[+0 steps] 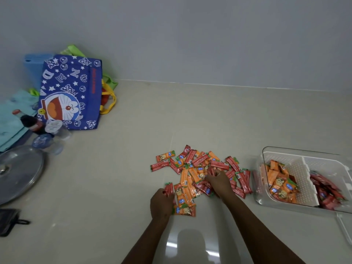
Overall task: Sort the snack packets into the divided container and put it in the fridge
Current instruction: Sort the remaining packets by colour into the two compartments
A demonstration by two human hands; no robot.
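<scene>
Both hands are working the packet pile [200, 168] on the floor [114, 187] — left hand [162, 201] gripping red packets [169, 189], right hand [219, 182] closing on others — container [266, 155] sitting alongside.

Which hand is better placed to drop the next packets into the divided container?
Probably the right hand: it rests on the packet pile on the side nearer the divided container. The left hand grips red packets farther away.

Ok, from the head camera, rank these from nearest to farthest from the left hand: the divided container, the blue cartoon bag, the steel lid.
From the left hand:
1. Divided container, to its right, past the packet pile.
2. Steel lid, far left edge.
3. Blue cartoon bag, up left by the wall.
</scene>
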